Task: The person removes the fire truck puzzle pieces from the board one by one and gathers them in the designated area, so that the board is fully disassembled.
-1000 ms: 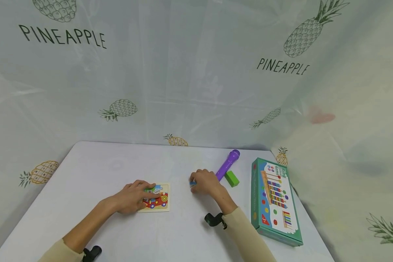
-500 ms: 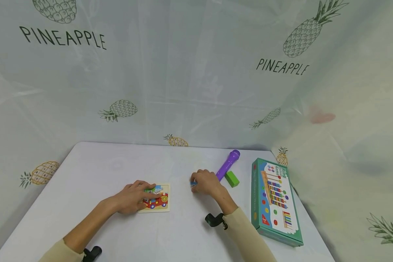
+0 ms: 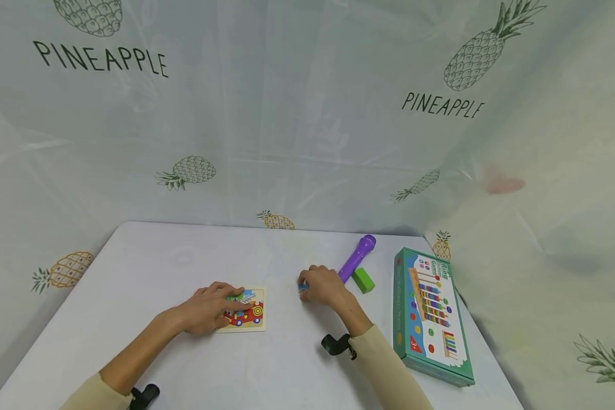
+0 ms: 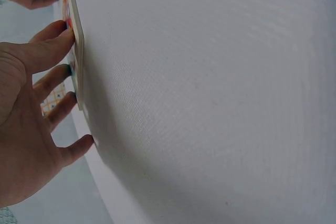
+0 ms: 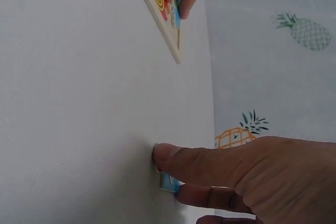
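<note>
My left hand [image 3: 210, 307] rests on a small puzzle board [image 3: 264, 322] with a red vehicle picture. Its fingers are spread, and the fingertips touch the picture side in the left wrist view. To the right, my right hand [image 3: 324, 285] is over the white table with its fingers bent down. Between thumb and fingers it pinches a small puzzle piece [image 5: 169, 183], mostly blue and largely covered by the thumb. That piece stands low, right at the table surface. In the right wrist view, the board's wooden frame [image 5: 161, 24] shows, with the left fingers on its picture.
Just beyond the right hand lies a purple toy microphone [image 3: 357, 256], with a green block [image 3: 363, 280] beside it. A green toy box [image 3: 433, 316] lies along the table's right side. Behind the table [image 3: 184, 256] hangs a pineapple-print curtain [image 3: 307, 114].
</note>
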### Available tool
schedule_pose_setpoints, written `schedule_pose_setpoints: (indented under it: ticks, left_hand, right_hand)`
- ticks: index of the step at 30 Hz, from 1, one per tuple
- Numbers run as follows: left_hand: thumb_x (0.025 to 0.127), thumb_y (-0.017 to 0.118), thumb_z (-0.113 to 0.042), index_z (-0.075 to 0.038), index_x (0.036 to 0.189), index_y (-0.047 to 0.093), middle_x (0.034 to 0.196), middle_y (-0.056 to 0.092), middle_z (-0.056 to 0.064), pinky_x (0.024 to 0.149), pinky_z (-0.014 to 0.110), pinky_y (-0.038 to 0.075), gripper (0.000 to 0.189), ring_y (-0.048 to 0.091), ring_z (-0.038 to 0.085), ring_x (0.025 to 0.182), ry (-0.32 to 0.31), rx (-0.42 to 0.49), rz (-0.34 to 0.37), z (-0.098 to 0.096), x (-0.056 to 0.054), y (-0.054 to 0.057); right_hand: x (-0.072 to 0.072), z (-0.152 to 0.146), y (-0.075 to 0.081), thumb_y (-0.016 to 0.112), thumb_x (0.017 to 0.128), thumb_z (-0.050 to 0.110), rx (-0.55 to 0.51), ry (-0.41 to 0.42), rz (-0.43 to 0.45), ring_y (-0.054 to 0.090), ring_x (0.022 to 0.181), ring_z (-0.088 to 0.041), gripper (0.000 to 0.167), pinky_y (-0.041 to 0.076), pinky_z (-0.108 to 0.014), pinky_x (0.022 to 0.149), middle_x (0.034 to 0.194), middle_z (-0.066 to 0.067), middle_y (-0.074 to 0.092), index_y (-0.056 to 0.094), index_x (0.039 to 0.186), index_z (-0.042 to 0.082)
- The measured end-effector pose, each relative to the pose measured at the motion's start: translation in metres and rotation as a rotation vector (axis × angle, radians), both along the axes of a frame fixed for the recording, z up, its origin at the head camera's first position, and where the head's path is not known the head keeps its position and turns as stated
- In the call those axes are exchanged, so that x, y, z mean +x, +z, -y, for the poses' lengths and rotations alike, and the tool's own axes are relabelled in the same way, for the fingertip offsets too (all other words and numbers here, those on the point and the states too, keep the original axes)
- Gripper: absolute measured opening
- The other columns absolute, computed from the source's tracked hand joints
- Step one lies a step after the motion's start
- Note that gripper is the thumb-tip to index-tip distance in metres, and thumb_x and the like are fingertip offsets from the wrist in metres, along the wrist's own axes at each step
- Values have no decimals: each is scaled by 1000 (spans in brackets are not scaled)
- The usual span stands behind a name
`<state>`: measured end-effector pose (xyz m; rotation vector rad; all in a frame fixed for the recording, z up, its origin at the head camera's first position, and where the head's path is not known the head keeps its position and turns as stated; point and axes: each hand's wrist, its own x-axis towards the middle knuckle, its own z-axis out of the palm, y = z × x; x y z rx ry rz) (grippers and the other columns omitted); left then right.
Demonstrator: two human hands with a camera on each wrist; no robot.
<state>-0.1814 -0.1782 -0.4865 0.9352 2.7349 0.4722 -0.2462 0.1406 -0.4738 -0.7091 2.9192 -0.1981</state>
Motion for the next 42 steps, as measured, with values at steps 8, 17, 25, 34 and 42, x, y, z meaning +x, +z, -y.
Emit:
schedule_pose_setpoints:
  ticks: [8,17,25,34,42]
  left_hand:
    - [92,72,-22,-38,139,60,153,47,8,97,69,38,51,38,38,136,-7,-15,-28,0,-1,-1]
    - [90,74,-25,-37,139,60,152,49,7,95,67,39,52,42,37,135,-6,-3,-55,-1,-2,-3]
    - [90,74,-27,-37,140,59,153,49,7,95,68,39,53,42,37,135,8,-14,-56,0,-1,-2]
    - [91,74,-30,-39,139,60,152,48,6,98,71,37,51,44,36,136,-3,-22,-95,1,-2,-6]
    - [91,74,-25,-40,138,61,145,48,10,102,70,35,52,45,36,133,14,-2,-95,3,1,-6]
  right_hand:
    - [0,-1,1,83,82,32,-8,6,10,59,95,-21,35,49,-45,82,101,1,66,74,113,18]
    - [2,6,3,80,86,35,-45,32,14,61,98,-20,34,50,-42,84,107,0,66,73,115,18]
    - [7,38,-1,77,89,29,-144,87,63,61,92,-10,25,51,-28,83,100,4,67,74,111,16]
    - [15,65,-14,74,92,28,-271,162,134,56,81,-2,24,47,-19,75,96,6,68,76,113,16]
    - [20,76,-16,73,92,30,-276,150,91,54,77,-3,30,46,-19,71,92,5,66,75,118,14]
